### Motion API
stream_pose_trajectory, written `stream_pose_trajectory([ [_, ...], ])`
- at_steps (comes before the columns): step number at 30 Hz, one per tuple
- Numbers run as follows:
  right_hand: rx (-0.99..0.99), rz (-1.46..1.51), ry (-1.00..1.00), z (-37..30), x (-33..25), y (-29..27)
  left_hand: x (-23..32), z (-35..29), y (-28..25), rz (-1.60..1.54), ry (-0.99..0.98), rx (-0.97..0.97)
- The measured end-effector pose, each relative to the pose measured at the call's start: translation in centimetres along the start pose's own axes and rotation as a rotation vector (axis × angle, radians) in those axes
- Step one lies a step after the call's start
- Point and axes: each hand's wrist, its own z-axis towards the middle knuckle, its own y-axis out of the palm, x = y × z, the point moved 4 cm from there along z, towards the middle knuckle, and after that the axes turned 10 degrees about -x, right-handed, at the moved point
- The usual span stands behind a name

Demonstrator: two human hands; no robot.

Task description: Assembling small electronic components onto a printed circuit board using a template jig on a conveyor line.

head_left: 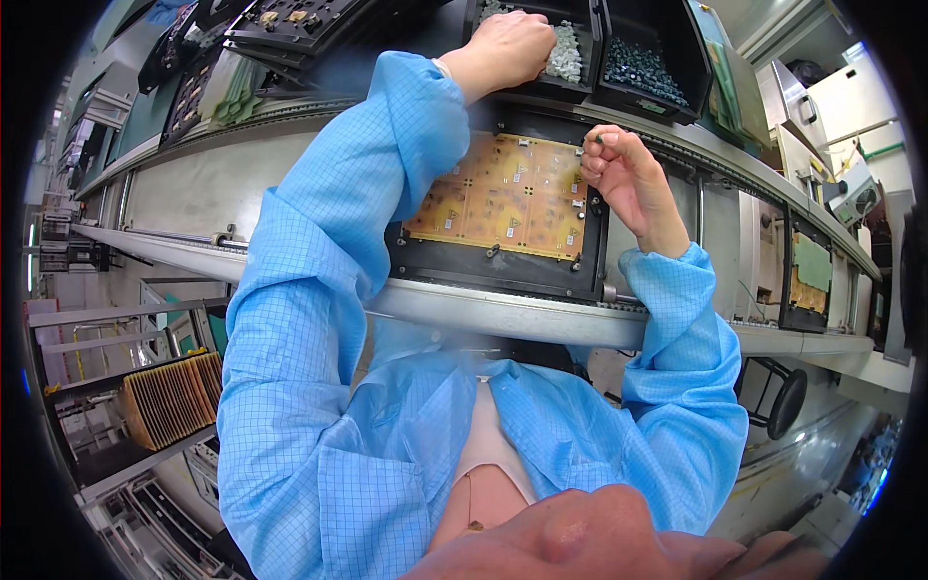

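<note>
A gentle, steady pinch suits the small dark-green part [598, 139] between fingertips of the right hand [626, 182], near the flat amber circuit panel [499, 205] in its black frame [541, 274], while the left hand [505, 46] curls over small white pieces [565, 60], its fingertip grip impossible to tell.

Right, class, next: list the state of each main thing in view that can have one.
Left hand: fingers curled down over the white-parts bin, fingertips hidden
Right hand: pinching a small green part
White-parts bin: open, holding parts
Dark-parts bin: open, partly filled
Amber board panel: lying in a black frame, partly covered by the left sleeve
Racked boards: standing in a row
</note>
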Motion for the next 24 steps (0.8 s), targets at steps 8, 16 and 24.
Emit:
stream_pose_trajectory([
  [8,-0.070,0.008,0.052,0.5,0.7,-0.1,-0.3,-3.2,-2.0,-0.205,0.082,0.300],
  [16,0.037,-0.186,0.125,0.9,1.4,2.5,4.6,-11.8,-1.9,-0.660,0.133,0.329],
  [24,0.065,-0.142,0.196,2.1,4.3,5.5,4.2,-16.2,-1.8,-0.618,-0.003,0.439],
])
